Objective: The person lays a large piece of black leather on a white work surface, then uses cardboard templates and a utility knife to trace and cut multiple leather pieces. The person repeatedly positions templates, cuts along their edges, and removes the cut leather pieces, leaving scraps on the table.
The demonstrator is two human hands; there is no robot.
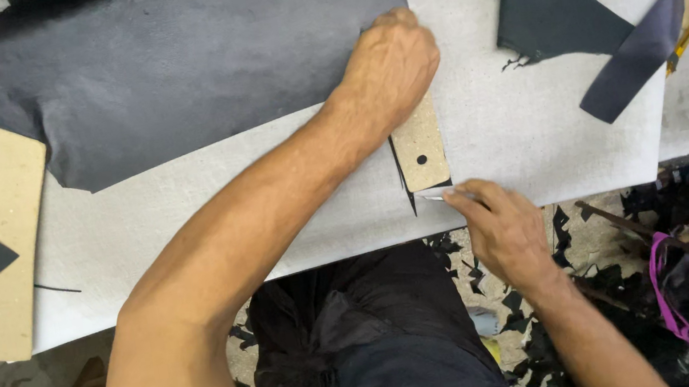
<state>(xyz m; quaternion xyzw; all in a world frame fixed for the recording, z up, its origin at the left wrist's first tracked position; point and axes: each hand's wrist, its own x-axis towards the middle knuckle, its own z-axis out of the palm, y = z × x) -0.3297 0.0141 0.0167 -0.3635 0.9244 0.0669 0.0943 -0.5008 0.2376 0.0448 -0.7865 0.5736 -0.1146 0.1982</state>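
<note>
bench (535, 140) carries a dark leather hide (183, 63), its lower edge under the cardboard template (421, 151). i see the left hand (388, 66) pressed flat-fisted on the template, pinning it. right hand (502, 230) is closed around a small knife (435, 198) at the template's lower corner. judgement: hold the pressure firm and the blade tight against the template edge.

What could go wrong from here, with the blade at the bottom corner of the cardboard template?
The left hand presses only the template's top end, so the lower end beside the knife might shift and spoil the cut in the dark leather. The right hand works at the cutting board's near edge, so a slip could carry the blade toward the person's lap.
</note>
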